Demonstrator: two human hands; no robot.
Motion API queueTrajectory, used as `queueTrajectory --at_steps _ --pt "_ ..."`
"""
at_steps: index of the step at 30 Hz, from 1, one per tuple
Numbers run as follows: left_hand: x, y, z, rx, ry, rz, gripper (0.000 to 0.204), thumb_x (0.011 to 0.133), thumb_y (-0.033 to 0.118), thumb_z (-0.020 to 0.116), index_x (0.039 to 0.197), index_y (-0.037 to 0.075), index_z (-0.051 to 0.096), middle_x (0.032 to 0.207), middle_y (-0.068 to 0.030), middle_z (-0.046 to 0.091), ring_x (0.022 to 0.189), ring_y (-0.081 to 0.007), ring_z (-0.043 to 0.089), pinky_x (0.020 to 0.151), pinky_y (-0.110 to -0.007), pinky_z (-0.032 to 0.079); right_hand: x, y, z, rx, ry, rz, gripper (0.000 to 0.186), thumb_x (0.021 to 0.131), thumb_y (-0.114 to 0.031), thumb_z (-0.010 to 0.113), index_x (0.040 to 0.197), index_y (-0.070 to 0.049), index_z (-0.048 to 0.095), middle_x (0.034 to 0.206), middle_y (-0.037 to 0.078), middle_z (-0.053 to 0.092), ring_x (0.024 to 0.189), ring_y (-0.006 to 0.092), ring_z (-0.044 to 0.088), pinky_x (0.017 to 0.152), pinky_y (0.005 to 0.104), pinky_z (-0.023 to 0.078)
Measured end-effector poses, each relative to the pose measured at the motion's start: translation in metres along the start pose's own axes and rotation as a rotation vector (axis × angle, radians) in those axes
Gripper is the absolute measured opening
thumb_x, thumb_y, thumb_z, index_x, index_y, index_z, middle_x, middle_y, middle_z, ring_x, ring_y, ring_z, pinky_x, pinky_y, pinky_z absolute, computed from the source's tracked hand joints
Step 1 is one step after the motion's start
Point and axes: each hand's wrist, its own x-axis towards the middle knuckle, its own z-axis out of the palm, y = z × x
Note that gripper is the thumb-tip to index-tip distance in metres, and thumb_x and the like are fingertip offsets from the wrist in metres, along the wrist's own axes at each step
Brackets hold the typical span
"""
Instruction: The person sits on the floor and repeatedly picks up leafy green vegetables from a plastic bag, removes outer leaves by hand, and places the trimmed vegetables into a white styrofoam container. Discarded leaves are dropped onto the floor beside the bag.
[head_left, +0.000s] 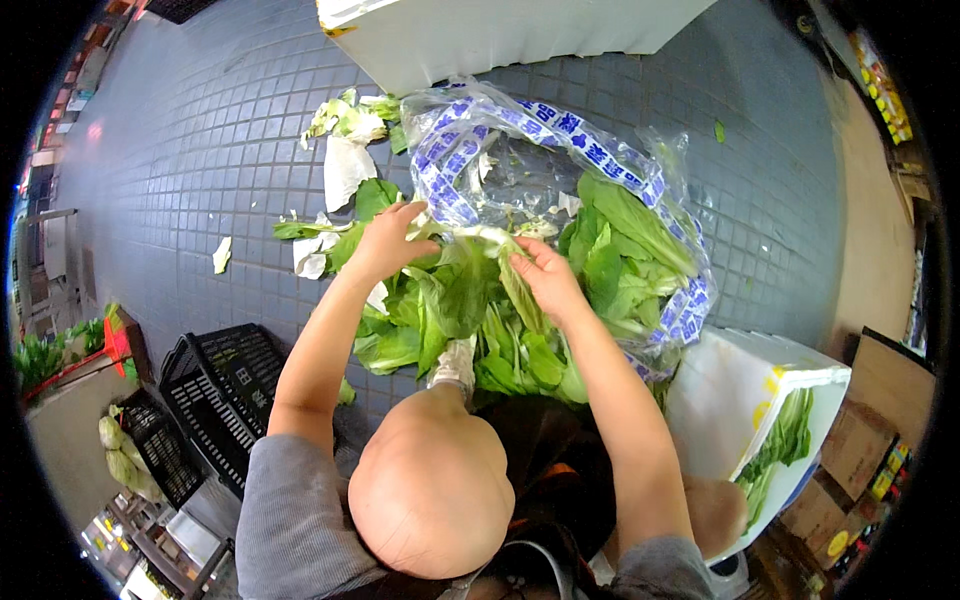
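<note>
A leafy green vegetable (486, 236) with a pale stalk stretches between my hands, its leaves hanging down over a pile of loose greens (512, 350). The fingers of my right hand (548, 284) pinch it at its right side. At the stalk's left end, my left hand (392, 240) has thumb and fingers apart; part of its grip side is hidden. Just beyond my hands lies a clear plastic bag (590, 150) with blue-and-white printed bands, opened out in a ring. More whole greens (625, 245) rest inside its right side.
Torn leaves (348, 172) and scraps litter the grey tiled floor (240, 130) to the left. A white foam box (520, 40) stands ahead. Another foam box (705, 400) with greens is by my right knee. Black plastic crates (222, 390) sit at the left.
</note>
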Motion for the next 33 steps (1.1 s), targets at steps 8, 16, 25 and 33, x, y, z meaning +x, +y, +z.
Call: queueTrajectory --at_steps 8,16,25,33 --pt "-0.002 0.035 0.056 -0.365 -0.075 -0.080 0.022 0.082 0.013 0.062 0.101 0.004 0.059 0.073 -0.0022 0.056 0.069 -0.0073 0.050 0.063 -0.026 0.042 -0.035 -0.014 -0.002 -0.361 0.123 0.047 0.025 0.090 -0.023 0.053 0.105 -0.004 0.059 0.086 0.004 0.062 0.079 0.0114 0.056 0.071 0.0270 0.045" --pt "0.020 0.041 0.077 0.288 -0.060 0.290 0.055 0.073 0.029 0.069 0.118 0.002 0.050 0.115 -0.0181 0.054 0.109 -0.0350 0.049 0.093 -0.042 0.039 -0.021 0.005 -0.279 -1.092 0.913 0.004 0.021 0.078 -0.019 0.054 0.088 -0.002 0.063 0.086 0.022 0.062 0.080 0.0403 0.059 0.072 0.0448 0.046" --pt "0.180 0.063 0.111 0.439 -0.152 0.529 0.063 0.079 0.029 0.063 0.131 0.005 0.038 0.136 -0.0175 0.037 0.126 -0.0313 0.035 0.104 -0.037 0.031 0.019 -0.040 -0.325 -0.782 0.921 -0.191 0.043 0.076 -0.016 0.060 0.114 0.001 0.051 0.110 0.022 0.055 0.104 0.0361 0.052 0.089 0.0361 0.040" --pt "0.226 0.174 0.119 0.400 -0.099 0.453 0.049 0.079 0.027 0.062 0.120 0.005 0.048 0.121 -0.0160 0.051 0.106 -0.0316 0.053 0.086 -0.039 0.045 -0.001 -0.020 -0.300 -1.242 0.760 -0.203 0.031 0.083 -0.035 0.057 0.091 -0.006 0.062 0.092 0.014 0.060 0.090 0.0319 0.057 0.078 0.0404 0.044"
